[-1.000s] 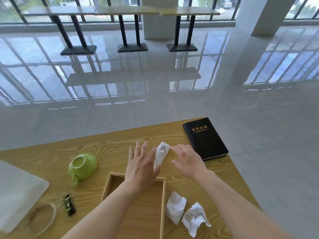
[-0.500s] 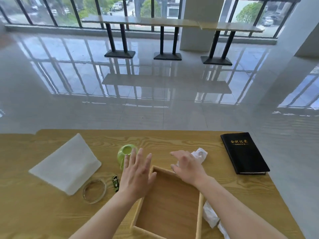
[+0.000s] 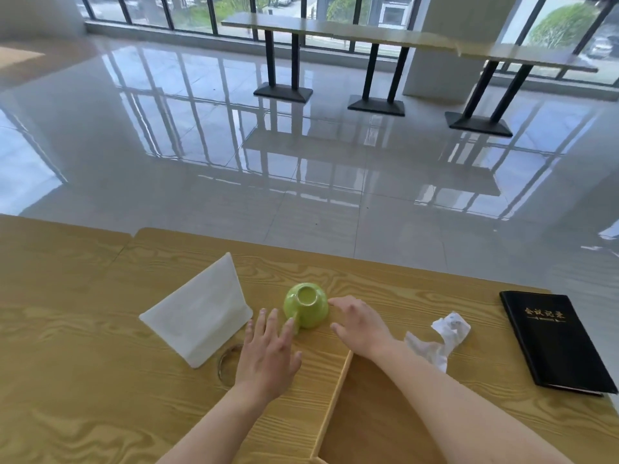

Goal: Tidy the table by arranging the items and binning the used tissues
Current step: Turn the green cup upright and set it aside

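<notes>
On the wooden table a green cup sits upside down between the two hands. The left hand is flat, fingers straight and spread, holding nothing, its tips by the cup's handle. The right hand is loosely relaxed just beside the cup, gripping nothing. A crumpled tissue lies behind that wrist, between the tray and a black notebook.

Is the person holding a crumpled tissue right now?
No: the crumpled tissues lie on the table, while left hand and right hand flank the green cup.
</notes>
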A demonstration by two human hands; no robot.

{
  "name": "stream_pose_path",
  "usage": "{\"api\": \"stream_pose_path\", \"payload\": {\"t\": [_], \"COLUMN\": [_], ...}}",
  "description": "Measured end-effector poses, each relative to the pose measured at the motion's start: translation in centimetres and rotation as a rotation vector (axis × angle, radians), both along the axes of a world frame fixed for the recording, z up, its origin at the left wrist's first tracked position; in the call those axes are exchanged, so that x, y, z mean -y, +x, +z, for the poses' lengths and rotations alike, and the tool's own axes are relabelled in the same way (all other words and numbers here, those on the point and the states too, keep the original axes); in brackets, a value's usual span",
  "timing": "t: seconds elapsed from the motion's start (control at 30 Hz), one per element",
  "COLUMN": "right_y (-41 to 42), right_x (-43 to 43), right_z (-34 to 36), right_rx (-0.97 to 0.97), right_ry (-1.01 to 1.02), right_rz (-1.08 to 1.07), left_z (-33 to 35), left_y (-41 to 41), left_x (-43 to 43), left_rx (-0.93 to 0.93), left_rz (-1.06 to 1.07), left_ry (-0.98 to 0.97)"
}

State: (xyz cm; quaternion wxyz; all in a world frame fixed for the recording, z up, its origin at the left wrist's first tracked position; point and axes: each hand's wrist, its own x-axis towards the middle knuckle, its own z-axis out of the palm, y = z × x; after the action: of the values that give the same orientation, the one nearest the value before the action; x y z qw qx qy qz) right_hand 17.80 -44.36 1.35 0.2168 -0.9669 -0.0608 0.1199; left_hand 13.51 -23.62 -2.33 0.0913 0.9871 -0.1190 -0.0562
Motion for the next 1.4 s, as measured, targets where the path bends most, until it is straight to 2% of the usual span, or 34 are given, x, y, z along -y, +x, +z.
{"api": "stream_pose_path", "payload": {"t": [0.17, 0.6, 0.83, 0.97, 1.07, 1.13, 1.27, 1.33, 1.4], "right_y": [3.3, 7.5, 7.8, 7.7, 7.6, 7.6, 7.3, 6.3, 5.1], "right_x": [-1.7, -2.3, -2.0, -1.7, -1.2, -0.8, 0.4, 0.6, 0.2], "right_z": [-1.1, -5.2, -6.6, -6.3, -5.3, -4.3, -2.4, -2.4, -2.8], "right_rx": [-0.055, -0.188, -0.129, -0.113, -0.052, -0.04, -0.184, -0.29, -0.296], "right_ry": [0.034, 0.004, 0.045, 0.075, 0.109, 0.208, 0.55, 0.653, 0.654], "right_rz": [-0.023, 0.068, 0.038, 0.023, 0.032, 0.012, -0.057, -0.119, -0.184], "left_z": [-1.8, -3.6, -3.6, -3.3, -2.4, -1.6, 0.1, 0.5, 0.7], "left_y": [1.8, 6.0, 6.9, 7.2, 7.5, 7.4, 6.2, 5.3, 4.2], "left_x": [0.6, 2.4, 2.7, 2.7, 2.2, 1.6, 0.7, 0.1, -0.7], "left_rx": [-0.079, -0.133, -0.116, -0.114, -0.137, -0.211, -0.556, -0.708, -0.823], "left_rz": [0.051, 0.285, 0.427, 0.413, 0.432, 0.455, 0.664, 0.755, 0.782], "left_ry": [-0.053, -0.38, -0.473, -0.497, -0.605, -0.769, -1.292, -1.403, -1.41]}}
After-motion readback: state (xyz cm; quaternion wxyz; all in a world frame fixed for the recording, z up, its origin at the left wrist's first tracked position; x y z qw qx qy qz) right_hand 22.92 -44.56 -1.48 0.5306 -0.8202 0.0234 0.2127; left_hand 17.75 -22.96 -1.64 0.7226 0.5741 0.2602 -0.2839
